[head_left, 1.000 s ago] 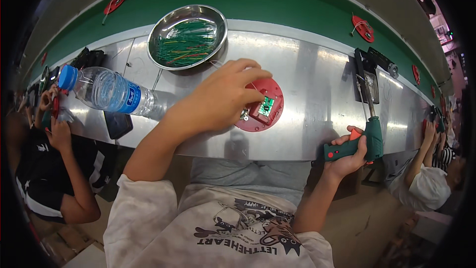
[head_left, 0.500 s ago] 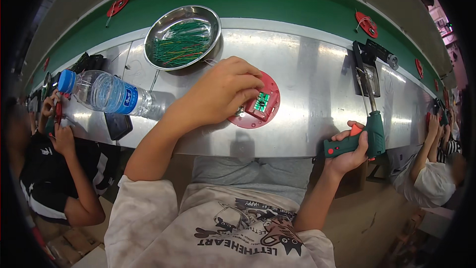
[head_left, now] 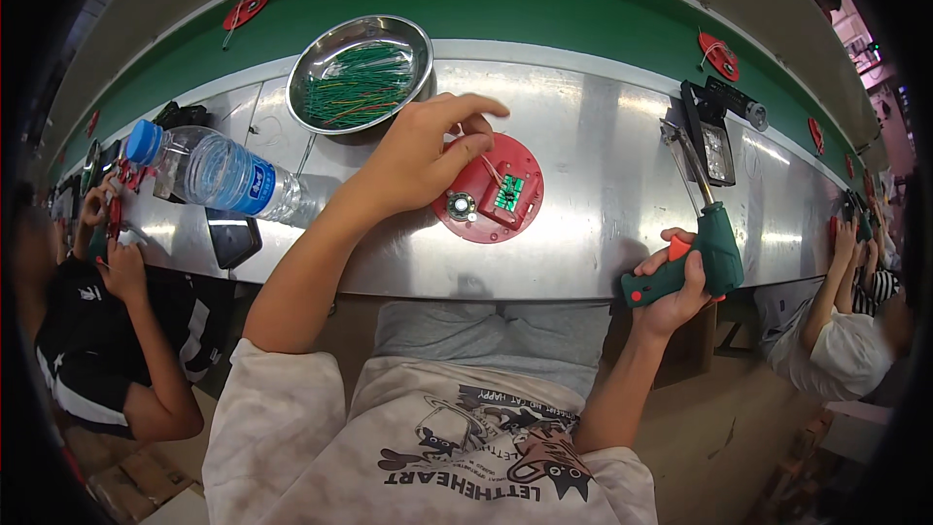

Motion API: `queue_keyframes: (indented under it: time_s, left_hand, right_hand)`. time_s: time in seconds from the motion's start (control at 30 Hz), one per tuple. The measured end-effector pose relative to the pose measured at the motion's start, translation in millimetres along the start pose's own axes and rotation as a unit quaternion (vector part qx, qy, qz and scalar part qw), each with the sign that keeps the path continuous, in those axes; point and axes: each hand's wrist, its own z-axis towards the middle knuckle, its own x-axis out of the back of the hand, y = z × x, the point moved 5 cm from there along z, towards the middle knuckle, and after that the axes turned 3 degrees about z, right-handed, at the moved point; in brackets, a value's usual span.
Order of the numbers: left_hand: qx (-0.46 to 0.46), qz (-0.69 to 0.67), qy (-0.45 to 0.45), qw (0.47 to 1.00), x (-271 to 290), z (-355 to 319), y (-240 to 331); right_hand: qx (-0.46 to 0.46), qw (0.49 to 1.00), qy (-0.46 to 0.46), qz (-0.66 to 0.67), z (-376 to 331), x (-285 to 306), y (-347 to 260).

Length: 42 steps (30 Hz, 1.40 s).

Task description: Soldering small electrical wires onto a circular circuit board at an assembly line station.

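On the metal bench before me lies a round red plastic disc (head_left: 507,224). It carries a small green circuit board (head_left: 506,192) and a round metallic part (head_left: 461,205). My left hand (head_left: 437,141) hovers over the disc's far-left edge, index finger stretched out and thumb apart from it. Thin pale wires (head_left: 494,171) run from the board toward my thumb; whether they touch it is hard to see. My right hand (head_left: 677,292) grips a green soldering gun (head_left: 717,253) with an orange trigger, its metal tip pointing away from me, right of the disc.
A steel bowl (head_left: 424,87) of green wires (head_left: 358,83) stands behind my left hand. Left of it lie a water bottle (head_left: 224,173) and a dark phone (head_left: 233,239). A black holder (head_left: 714,146) is at right. Co-workers (head_left: 107,350) sit on both sides.
My left hand has drawn back up and left off the circuit board, uncovering it and the metallic part. The soldering gun in my right hand has shifted slightly left and nearer the disc.
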Motion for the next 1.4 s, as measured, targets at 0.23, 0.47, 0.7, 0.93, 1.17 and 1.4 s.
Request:
queue_keyframes:
  time_s: [0.23, 0.47, 0.7, 0.93, 1.17, 1.4]
  left_hand:
    - [0.027, -0.013, -0.026, 0.999, -5, -1, -14]
    - [-0.029, 0.009, -0.084, 0.996, -13, -2, -15]
    - [-0.066, 0.01, -0.096, 0.993, -17, -2, -13]
    - [-0.075, 0.019, -0.109, 0.991, -21, -4, -17]
    - [-0.098, 0.028, -0.106, 0.989, -20, -5, -16]
    - [-0.073, 0.015, -0.109, 0.991, -22, -5, -23]
  right_hand:
    - [-0.023, 0.996, -0.081, -0.019, -33, -18, -7]
    - [-0.055, 0.977, -0.182, -0.101, -64, -34, -20]
    - [-0.073, 0.966, -0.217, -0.121, -72, -37, -14]
    - [-0.098, 0.962, -0.216, -0.133, -74, -39, -14]
    - [-0.114, 0.963, -0.198, -0.14, -74, -42, -14]
    - [-0.157, 0.965, -0.185, -0.101, -67, -41, -12]
